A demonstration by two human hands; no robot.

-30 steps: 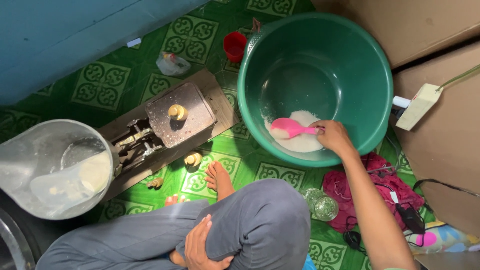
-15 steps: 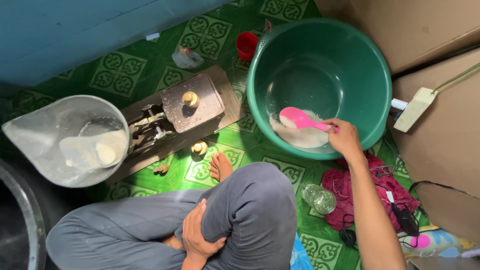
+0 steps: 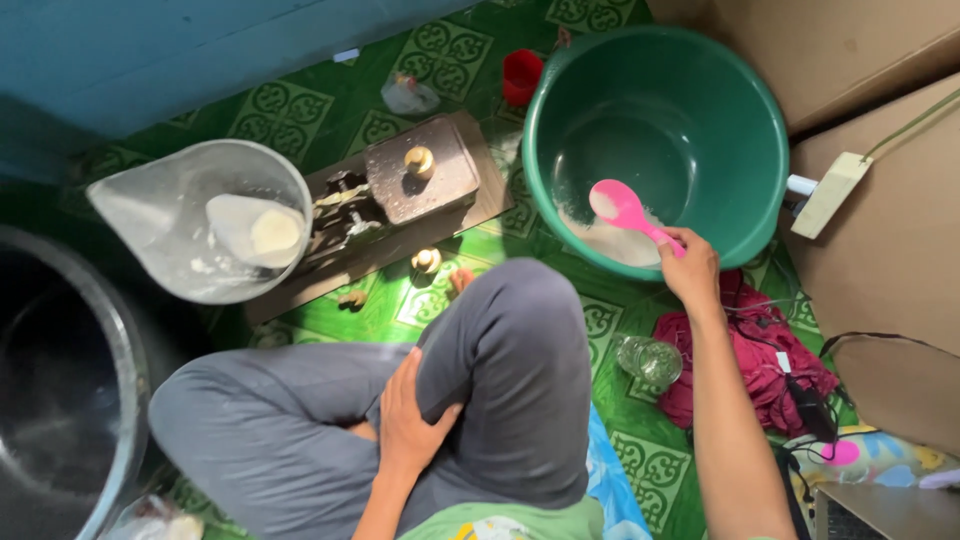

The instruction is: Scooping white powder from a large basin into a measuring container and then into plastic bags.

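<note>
My right hand (image 3: 690, 268) grips the handle of a pink plastic spoon (image 3: 622, 208), lifted over the near rim of a large green basin (image 3: 750, 110). White powder sits in the spoon's bowl, and more white powder (image 3: 610, 240) lies at the basin's bottom. My left hand (image 3: 408, 420) rests flat on my grey trouser leg (image 3: 510, 370), holding nothing.
A wooden board with a metal press and a dough lump (image 3: 405, 185) lies on the green patterned mat. To its left is a clear plastic bag (image 3: 210, 230) holding a pale lump. A red cup (image 3: 521, 75), a glass jar (image 3: 650, 360), maroon cloth (image 3: 760, 350), a dark pot (image 3: 55, 380) and cardboard boxes (image 3: 880, 40) surround me.
My right hand has lifted the pink spoon out of the powder and drawn it toward the basin's near rim. The view has shifted left, bringing the dark pot into sight.
</note>
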